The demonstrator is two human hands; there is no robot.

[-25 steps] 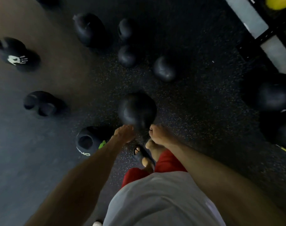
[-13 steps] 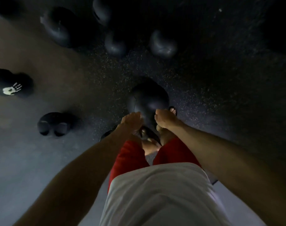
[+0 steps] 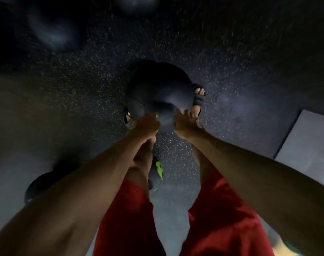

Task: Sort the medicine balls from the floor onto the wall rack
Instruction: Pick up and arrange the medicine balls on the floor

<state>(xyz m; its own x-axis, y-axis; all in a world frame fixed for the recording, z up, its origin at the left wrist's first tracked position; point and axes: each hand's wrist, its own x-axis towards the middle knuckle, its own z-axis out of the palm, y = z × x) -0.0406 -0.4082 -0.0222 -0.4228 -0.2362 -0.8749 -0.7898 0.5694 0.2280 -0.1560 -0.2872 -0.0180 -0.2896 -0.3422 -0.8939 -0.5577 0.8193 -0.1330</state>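
A large black medicine ball (image 3: 159,89) sits in the middle of the view, above my sandalled feet. My left hand (image 3: 145,124) grips its near left side and my right hand (image 3: 185,124) grips its near right side. The fingertips of both hands are hidden under the ball. Whether the ball is off the floor is unclear in the dim, blurred view. The wall rack is out of view.
More black balls lie blurred at the top left (image 3: 52,36) and top centre (image 3: 137,2). A dark ball with a green mark (image 3: 158,169) lies between my legs, another dark ball (image 3: 41,185) at lower left. A pale mat (image 3: 308,143) lies at right on the speckled rubber floor.
My head has dipped closer to the floor and the view shifted. Both hands closed in on the black ball's near sides. The other balls slid towards the frame's edges.
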